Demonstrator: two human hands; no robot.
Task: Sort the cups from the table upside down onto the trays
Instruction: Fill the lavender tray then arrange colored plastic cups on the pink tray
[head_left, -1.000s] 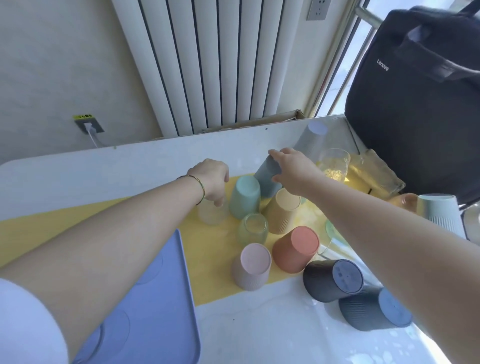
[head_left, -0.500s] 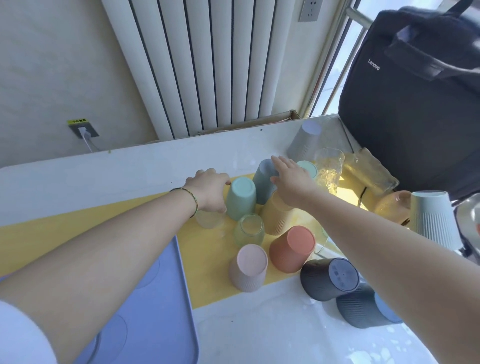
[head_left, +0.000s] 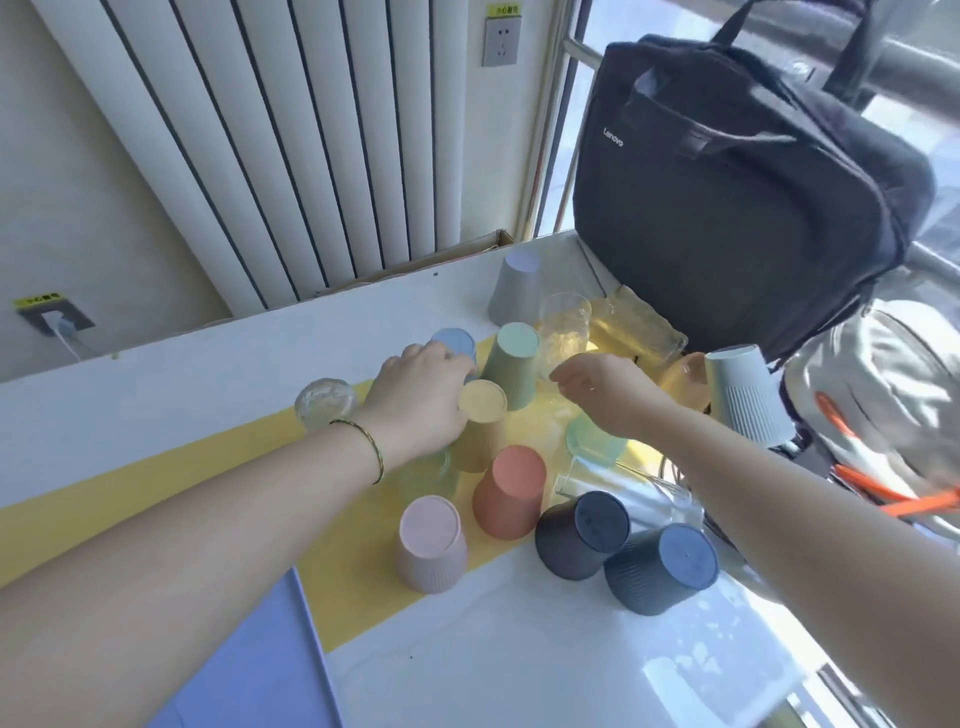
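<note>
Ribbed pink cup (head_left: 431, 551), clear glass tumbler (head_left: 324, 402), flat blue tray (head_left: 249, 665).

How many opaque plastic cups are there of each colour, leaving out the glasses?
Navy cups: 2
Pink cup: 1
Orange cup: 1
Yellow cup: 1
Green cup: 1
Blue cup: 1
Lilac-grey cup: 1
Pale grey-green cup: 1
Total: 9

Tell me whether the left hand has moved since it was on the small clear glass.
Yes. The left hand has shifted right along the yellow table strip, away from the small clear glass, toward the pale yellow ribbed cup.
</note>
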